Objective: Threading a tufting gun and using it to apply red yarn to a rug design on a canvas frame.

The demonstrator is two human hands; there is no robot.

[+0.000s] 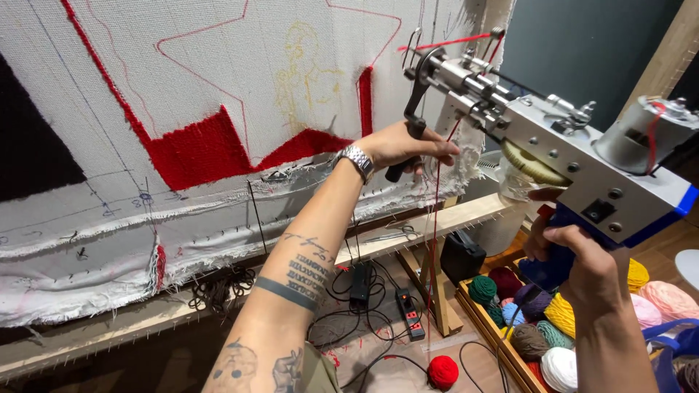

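I hold a silver and blue tufting gun [553, 156] up in front of a white cloth [218, 87] stretched on a wooden frame. My left hand [404, 148] grips the gun's black front handle. My right hand [575, 258] is wrapped around the blue rear grip. Red yarn [437, 218] runs from a red ball [442, 371] on the floor up to the gun's tip. The cloth carries tufted red patches [196, 149], a black patch [33, 138] and drawn red outlines. The gun's tip is off the cloth, near its right edge.
A wooden crate [510, 356] of several coloured yarn balls stands at the lower right. A black power strip [409, 313], an adapter and cables lie on the floor under the frame's rail [437, 222]. Scissors rest on that rail. A white stool edge shows at the far right.
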